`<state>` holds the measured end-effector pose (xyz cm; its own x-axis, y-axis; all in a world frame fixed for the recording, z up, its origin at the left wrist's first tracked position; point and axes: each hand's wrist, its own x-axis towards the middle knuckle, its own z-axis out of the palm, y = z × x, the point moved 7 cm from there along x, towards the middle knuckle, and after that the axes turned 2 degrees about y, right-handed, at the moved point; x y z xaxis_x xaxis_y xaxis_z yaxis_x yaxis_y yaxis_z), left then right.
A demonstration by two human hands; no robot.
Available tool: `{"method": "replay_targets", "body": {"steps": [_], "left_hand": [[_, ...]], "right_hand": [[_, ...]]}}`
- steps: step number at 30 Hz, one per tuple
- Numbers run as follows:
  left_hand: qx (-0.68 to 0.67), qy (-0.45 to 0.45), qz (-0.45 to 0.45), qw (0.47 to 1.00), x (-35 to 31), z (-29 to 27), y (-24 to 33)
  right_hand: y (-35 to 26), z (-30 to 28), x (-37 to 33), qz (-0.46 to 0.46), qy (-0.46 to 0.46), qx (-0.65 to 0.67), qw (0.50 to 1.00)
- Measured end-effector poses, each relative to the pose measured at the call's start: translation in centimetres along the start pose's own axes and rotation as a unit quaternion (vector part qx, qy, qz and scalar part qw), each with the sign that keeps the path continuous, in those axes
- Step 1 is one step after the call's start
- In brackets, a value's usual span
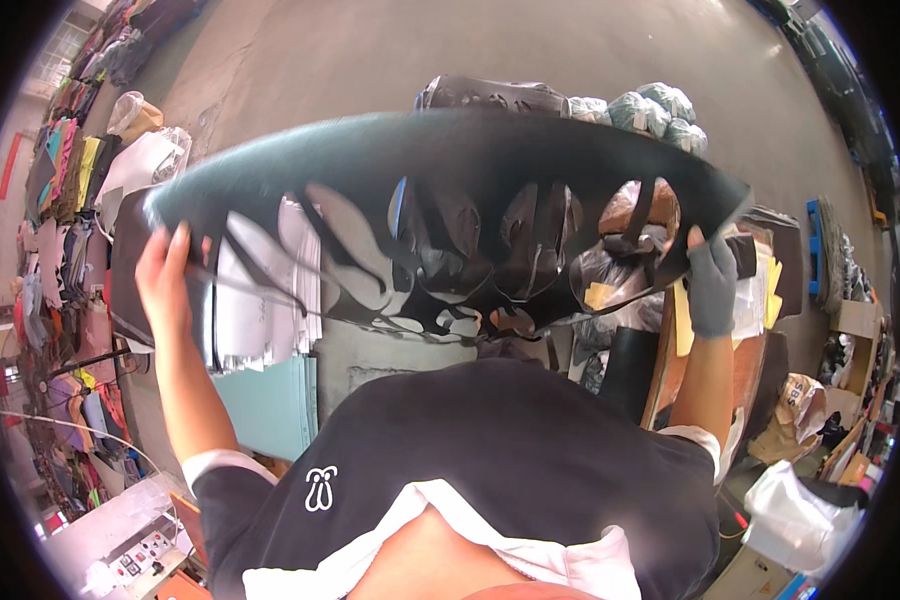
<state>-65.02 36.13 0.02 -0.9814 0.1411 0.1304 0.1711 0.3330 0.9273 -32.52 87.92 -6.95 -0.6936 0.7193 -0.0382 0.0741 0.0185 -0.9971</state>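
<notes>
Stretched wide in front of me is a large black flexible sheet [450, 150] with several leaf-shaped cut-outs along its nearer part. Its far edge bows upward and is slightly blurred. My left hand [163, 275], bare, grips the sheet's left end with the fingers curled over it. At the right end my right hand [712, 285], in a grey glove with a bare fingertip showing, is closed on the sheet too. Through the cut-outs I see dark bundles and plastic bags behind it; the sheet hides much of what lies beyond.
A stack of white sheets [255, 300] lies by my left arm, above a pale teal board [270, 410]. Yellow pieces [773, 285] lie beside my right hand. Beyond the sheet are a black bundle [495, 95] and pale green bags [640, 112]. Clothing hangs far left.
</notes>
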Motion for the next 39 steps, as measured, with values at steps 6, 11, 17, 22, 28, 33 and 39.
{"method": "replay_targets", "body": {"steps": [6, 11, 17, 22, 28, 33, 39], "left_hand": [[0.231, -0.079, 0.090, 0.965, 24.6, 20.1, -1.5], [0.260, -0.052, 0.144, 0.953, 28.2, 35.1, -3.1], [0.373, -0.319, 0.232, 0.839, 6.4, 32.1, -20.2], [0.509, -0.482, -0.264, 0.663, -13.5, 6.3, -36.4], [0.407, -0.277, -0.404, 0.771, -27.3, -11.2, -39.8], [0.251, -0.155, -0.394, 0.870, -29.1, -15.3, -43.5], [0.019, 0.013, -0.456, 0.890, -31.7, -22.4, -45.2]], "right_hand": [[6.0, 0.6, 25.4, 0.016, -0.004, -0.191, 0.981], [8.5, 2.1, 38.1, -0.051, 0.169, -0.524, 0.833], [28.1, 12.4, 20.6, -0.122, -0.136, -0.452, 0.873], [46.8, 8.5, -7.4, 0.281, -0.510, -0.541, 0.607], [49.9, 15.4, -10.8, 0.254, -0.546, -0.526, 0.601], [41.2, 35.8, 3.7, -0.274, -0.401, -0.720, 0.496], [25.3, 61.9, 2.4, -0.156, -0.378, -0.431, 0.804]]}}
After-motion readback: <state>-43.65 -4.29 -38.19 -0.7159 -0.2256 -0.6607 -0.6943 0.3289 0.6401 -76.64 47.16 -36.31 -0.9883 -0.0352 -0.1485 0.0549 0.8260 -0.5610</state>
